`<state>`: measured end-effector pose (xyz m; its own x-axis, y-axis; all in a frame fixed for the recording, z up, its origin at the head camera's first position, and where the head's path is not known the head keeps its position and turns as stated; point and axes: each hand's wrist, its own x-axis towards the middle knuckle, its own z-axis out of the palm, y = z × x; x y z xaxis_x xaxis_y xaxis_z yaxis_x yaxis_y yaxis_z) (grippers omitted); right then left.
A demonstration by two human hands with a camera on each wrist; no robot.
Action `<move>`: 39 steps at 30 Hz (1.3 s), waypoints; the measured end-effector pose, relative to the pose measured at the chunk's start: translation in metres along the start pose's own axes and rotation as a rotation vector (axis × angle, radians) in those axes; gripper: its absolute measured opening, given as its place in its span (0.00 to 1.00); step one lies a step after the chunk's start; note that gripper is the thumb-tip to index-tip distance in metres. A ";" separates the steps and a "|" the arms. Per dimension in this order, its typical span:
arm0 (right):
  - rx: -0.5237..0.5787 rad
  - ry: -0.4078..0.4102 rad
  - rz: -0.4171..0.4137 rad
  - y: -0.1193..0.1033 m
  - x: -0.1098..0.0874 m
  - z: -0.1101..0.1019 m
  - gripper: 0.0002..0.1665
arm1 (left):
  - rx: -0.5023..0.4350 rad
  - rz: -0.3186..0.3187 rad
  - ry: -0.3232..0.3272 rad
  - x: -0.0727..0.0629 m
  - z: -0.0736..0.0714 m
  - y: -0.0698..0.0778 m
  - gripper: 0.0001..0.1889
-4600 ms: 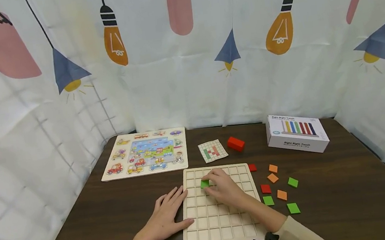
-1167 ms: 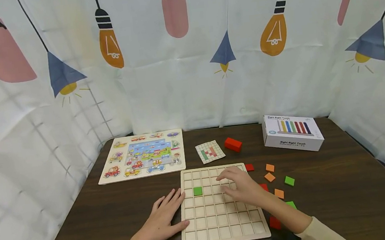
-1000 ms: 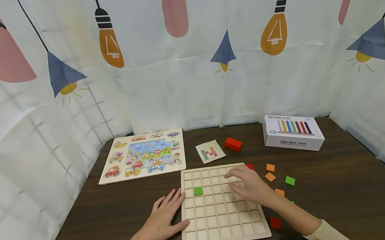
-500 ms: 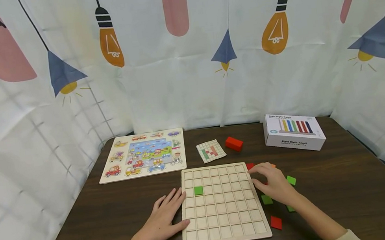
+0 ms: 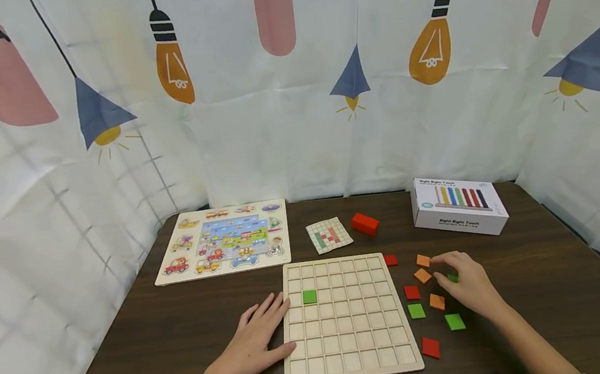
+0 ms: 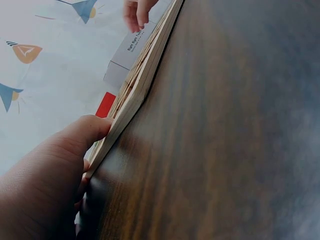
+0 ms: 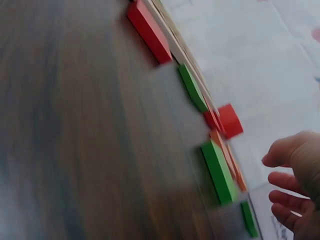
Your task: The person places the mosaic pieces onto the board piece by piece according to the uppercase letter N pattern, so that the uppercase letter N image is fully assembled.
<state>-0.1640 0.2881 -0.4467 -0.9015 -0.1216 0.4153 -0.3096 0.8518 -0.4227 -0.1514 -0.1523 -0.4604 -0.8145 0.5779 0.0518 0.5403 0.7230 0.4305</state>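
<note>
My left hand (image 5: 261,336) lies at the left edge of the wooden grid board (image 5: 352,351), its fingers spread and its fingertips and thumb touching the rim. In the left wrist view the thumb rests on the board's edge. One green square tile (image 5: 309,297) sits in a cell in the upper left part of the grid. My right hand (image 5: 469,285) hovers right of the board, fingers loosely bent and holding nothing, beside two orange tiles (image 5: 422,260) and partly covering a green tile (image 5: 452,278). In the right wrist view the right hand (image 7: 295,185) has bare fingers.
Loose red (image 5: 412,292), green (image 5: 455,322) and orange (image 5: 437,302) tiles lie right of the board. Behind it are a printed pattern card (image 5: 329,235), a red block (image 5: 365,224), a white box (image 5: 460,206) and a picture puzzle board (image 5: 223,242).
The right hand earlier pinched the green tile over the grid and let it go in a cell. It has since moved right, off the board to the loose tiles. The left hand stays put.
</note>
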 end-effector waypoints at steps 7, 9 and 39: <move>-0.030 -0.003 -0.002 0.023 -0.008 -0.006 0.17 | -0.001 0.003 0.003 0.000 0.000 0.000 0.40; -0.036 0.006 -0.008 0.027 -0.011 -0.007 0.18 | 0.000 0.003 0.006 0.000 0.000 0.000 0.40; -0.084 -0.015 -0.059 0.036 -0.016 -0.004 0.15 | 0.002 0.009 0.018 -0.001 0.000 0.000 0.40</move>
<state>-0.1591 0.3233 -0.4655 -0.8870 -0.1798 0.4252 -0.3364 0.8825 -0.3287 -0.1503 -0.1528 -0.4602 -0.8132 0.5775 0.0723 0.5483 0.7185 0.4279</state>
